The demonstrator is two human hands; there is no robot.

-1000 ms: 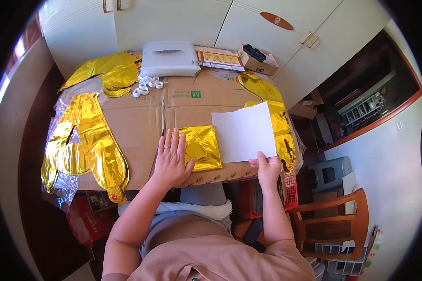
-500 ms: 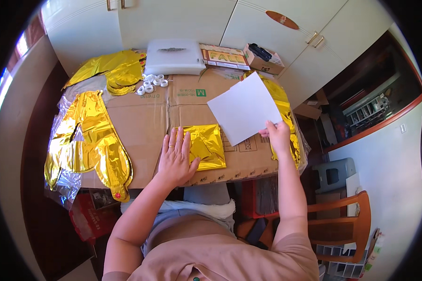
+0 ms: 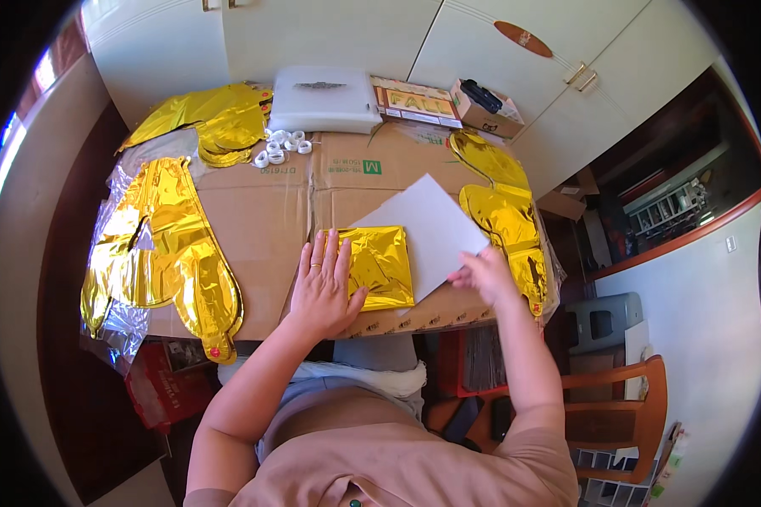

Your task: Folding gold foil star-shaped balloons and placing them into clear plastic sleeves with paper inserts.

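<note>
My left hand lies flat, fingers stretched out, over the left part of a folded gold foil balloon at the table's front. A stiff white sheet sits turned at an angle, partly covered by the folded foil. At the sheet's right edge, my right hand pinches it between thumb and fingers; the grip is slightly blurred. How far the sheet reaches beneath the foil is hidden.
Flat gold foil balloons lie at left, far left and right. White tape rolls, a translucent white case, a printed box and a small carton stand along the back. Cardboard covers the table; a wooden chair is at right.
The white sheet has come down and left, from above the table to partly beneath the folded foil. My right hand moved lower with it. The left hand stays on the foil.
</note>
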